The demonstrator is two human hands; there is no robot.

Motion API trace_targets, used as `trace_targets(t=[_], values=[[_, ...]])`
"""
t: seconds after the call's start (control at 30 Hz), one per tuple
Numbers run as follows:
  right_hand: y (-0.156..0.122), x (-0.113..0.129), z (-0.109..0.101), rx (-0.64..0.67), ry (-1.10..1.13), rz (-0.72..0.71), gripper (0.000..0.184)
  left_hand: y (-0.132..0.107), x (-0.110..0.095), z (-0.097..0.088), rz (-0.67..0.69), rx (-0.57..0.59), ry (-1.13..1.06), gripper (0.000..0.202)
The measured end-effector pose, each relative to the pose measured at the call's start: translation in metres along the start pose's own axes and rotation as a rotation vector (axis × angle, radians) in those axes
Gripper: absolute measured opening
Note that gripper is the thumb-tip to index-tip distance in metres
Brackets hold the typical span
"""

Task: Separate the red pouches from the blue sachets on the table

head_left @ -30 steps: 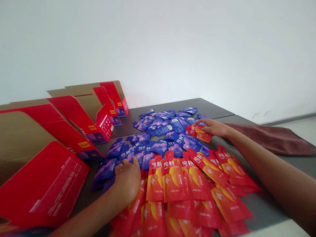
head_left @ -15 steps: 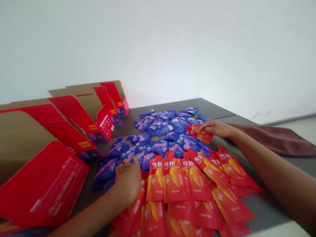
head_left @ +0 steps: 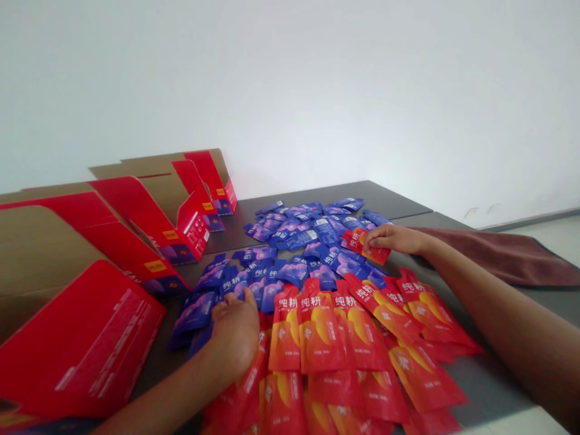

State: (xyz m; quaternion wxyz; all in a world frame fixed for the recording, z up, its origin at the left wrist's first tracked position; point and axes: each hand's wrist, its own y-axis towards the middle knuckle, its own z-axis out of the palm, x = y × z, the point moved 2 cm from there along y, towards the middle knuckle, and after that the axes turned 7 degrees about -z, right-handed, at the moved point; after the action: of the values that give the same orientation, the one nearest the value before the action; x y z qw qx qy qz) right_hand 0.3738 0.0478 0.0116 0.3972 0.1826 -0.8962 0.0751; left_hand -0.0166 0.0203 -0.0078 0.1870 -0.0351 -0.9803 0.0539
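Several red-orange pouches (head_left: 333, 338) lie spread over the near part of a dark table (head_left: 389, 202), and several blue pouches (head_left: 294, 232) cover the part behind them. My right hand (head_left: 396, 238) reaches far out and pinches a stray red pouch (head_left: 365, 244) lying among the blue ones. My left hand (head_left: 235, 329) rests curled, knuckles up, at the left edge of the red spread, its fingertips beside a blue pouch; whether it grips anything is hidden.
Open red and brown cardboard display boxes (head_left: 149, 211) stand in a row along the left side of the table. A dark red cloth (head_left: 507, 254) lies at the right. A white wall rises behind the table.
My right hand has drawn the stray red pouch slightly toward me and closed its fingers on it. My left hand has stayed in place.
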Motion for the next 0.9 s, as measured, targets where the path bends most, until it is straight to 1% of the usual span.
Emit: trace_targets(t=[0.17,0.47,0.67,0.9], values=[[0.000,0.002,0.001,-0.002,-0.013,-0.008,0.038,0.001,-0.001,0.004,-0.001,-0.012,-0.026,0.059],[-0.001,0.004,0.001,-0.005,-0.017,0.017,0.037,-0.002,0.000,-0.004,0.003,0.032,-0.012,0.062],[0.000,0.003,0.002,-0.005,-0.012,0.013,0.038,-0.001,-0.001,-0.004,-0.001,0.017,-0.023,0.062],[0.000,-0.003,0.000,-0.004,-0.011,0.041,0.043,-0.001,0.000,-0.006,-0.004,0.056,0.000,0.063]])
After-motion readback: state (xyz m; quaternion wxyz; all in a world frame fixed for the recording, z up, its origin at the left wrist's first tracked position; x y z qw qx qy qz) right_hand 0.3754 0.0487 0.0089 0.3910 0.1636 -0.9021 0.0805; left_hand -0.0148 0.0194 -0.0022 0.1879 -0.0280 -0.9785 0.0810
